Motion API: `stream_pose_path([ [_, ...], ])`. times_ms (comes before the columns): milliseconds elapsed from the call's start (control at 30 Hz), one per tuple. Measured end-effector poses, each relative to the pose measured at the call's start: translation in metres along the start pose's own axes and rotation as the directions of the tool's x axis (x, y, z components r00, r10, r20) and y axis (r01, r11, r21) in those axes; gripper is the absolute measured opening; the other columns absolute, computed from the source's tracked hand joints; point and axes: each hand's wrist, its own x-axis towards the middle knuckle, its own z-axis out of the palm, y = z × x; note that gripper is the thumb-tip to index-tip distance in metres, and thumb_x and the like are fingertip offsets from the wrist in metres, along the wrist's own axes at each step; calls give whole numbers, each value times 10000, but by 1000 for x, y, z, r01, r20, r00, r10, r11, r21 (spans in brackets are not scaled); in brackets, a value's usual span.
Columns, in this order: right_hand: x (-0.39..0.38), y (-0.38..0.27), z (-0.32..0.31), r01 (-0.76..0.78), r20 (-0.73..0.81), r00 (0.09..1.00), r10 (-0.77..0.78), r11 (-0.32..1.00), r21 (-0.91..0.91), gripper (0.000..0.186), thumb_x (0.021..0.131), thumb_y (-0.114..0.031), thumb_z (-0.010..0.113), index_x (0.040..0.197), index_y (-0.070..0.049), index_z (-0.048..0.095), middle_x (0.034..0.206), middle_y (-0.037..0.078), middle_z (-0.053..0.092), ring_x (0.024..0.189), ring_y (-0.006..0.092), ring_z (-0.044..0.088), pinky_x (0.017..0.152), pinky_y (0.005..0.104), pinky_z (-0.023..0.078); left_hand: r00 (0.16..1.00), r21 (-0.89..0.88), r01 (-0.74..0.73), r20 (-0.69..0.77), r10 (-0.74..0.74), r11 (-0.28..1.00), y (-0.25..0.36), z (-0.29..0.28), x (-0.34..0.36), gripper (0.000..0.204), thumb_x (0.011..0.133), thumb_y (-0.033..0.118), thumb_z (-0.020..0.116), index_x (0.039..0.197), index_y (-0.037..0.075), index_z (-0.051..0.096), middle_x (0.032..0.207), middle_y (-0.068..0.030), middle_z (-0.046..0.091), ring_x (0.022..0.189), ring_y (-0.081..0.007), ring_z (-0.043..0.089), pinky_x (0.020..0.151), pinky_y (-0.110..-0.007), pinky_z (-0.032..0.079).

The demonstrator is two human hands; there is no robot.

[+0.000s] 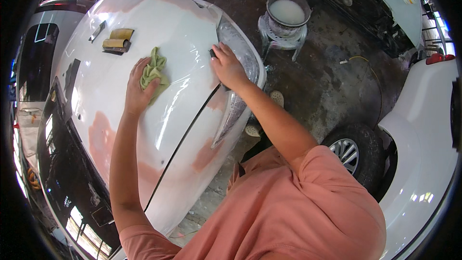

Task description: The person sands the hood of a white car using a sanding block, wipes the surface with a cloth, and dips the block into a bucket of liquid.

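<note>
My left hand [138, 86] is closed around a crumpled light-green cloth [154, 71], resting on the white car hood [178, 29]. At the hood's front edge, beside the headlight [237, 38], my right hand [228, 68] presses down with bent fingers. The tip of a small dark piece [212, 53] shows under those fingers; it looks like sandpaper, but the palm hides most of it. Pinkish sanded patches [101, 132] mark the hood and fender. Two curled yellow-backed sandpaper pieces [117, 43] lie beyond my left hand.
A dark sheet [73, 79] lies near the windshield [62, 178]. A bucket of milky water [287, 12] stands on a stool [281, 38] ahead of the car. Another white car [423, 130] is at the right, its wheel [353, 154] near me. A thin hose [378, 82] crosses the floor.
</note>
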Motion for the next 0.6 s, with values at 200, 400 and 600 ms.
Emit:
stream_pose_path([
  [200,-56,-29,-13,238,198,952,-235,971,10,463,1021,-181,564,1426,38,515,1556,306,383,1452,456,375,1214,480,317,1000,-11,14,-8,-14,1000,-1,-1,-5,635,847,195,718,1436,61,521,1484,-210,509,1444,-382,406,1192,-450,334],
  [400,19,7,-9,200,89,976,-201,980,19,457,1010,-158,575,1427,22,526,1557,278,405,1487,428,336,1205,484,337,1000,-35,-18,5,18,999,3,0,4,636,848,193,726,1436,62,521,1491,-205,499,1437,-377,413,1187,-450,340],
  [600,-33,-22,-14,326,208,922,-328,944,45,458,1006,-162,586,1414,38,527,1540,300,405,1476,453,341,1195,500,347,999,-11,34,-5,-34,999,-6,2,-9,613,856,182,718,1429,69,530,1499,-192,499,1430,-382,418,1187,-449,345],
])
